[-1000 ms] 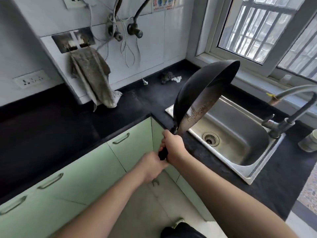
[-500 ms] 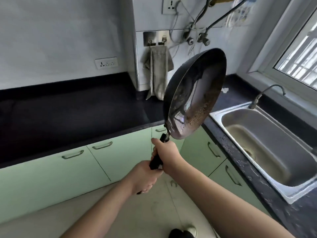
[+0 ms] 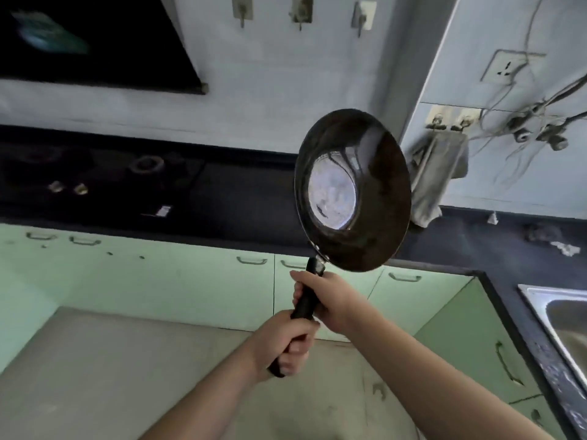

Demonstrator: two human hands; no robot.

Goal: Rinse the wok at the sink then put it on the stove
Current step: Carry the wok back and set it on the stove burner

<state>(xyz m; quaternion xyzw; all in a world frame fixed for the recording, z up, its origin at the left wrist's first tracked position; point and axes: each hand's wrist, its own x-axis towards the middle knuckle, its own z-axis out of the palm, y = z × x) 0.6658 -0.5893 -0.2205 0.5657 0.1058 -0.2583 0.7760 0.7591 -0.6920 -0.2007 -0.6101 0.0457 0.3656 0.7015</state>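
Note:
A black wok [image 3: 374,185] with a shiny wet patch inside is held up in the air, tilted so its inside faces me. My right hand [image 3: 327,300] grips the upper part of its black handle. My left hand [image 3: 286,344] grips the lower end of the same handle. The wok hangs in front of the dark countertop, above the floor. The stove [image 3: 95,176] sits on the counter at the far left, dark, with burner rings and two knobs. A corner of the steel sink [image 3: 552,309] shows at the right edge.
Green cabinets [image 3: 190,274] run under the black countertop [image 3: 241,201], which turns a corner toward the sink. A grey cloth [image 3: 438,173] hangs on the wall behind the wok. A dark range hood [image 3: 89,42] is above the stove. Scraps [image 3: 562,247] lie on the counter.
My view has swung left, away from the sink, and the stove has come into sight. The wok, still in both hands, has moved with me and now faces me more fully.

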